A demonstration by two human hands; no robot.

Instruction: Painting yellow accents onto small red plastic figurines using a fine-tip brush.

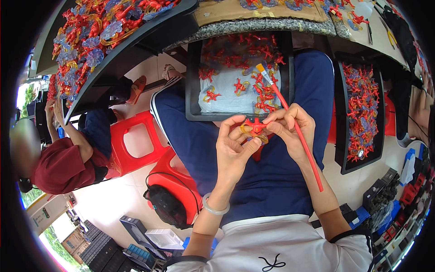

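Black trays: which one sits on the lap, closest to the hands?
The black tray with a white cloth lining, resting on the blue-trousered knees just beyond both hands. The other tray stands off to the right, packed full.

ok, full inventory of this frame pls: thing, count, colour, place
small figure piece: one, red with an amber ring, pinched between both hands above the lap
paintbrush: one, red handle, pale bristles, in the right hand
lap tray: one, black, on the knees, white cloth and many red pieces inside
side tray: one, black, at the person's right, full of red and bluish pieces
curved table tray: one, dark, upper left, heaped with red, blue and yellow pieces
stools: two, red, lower left
co-worker: one, dark red top, far left
bangle: one, pale, left wrist
left hand: fingers on the piece
right hand: fingers on the piece and brush
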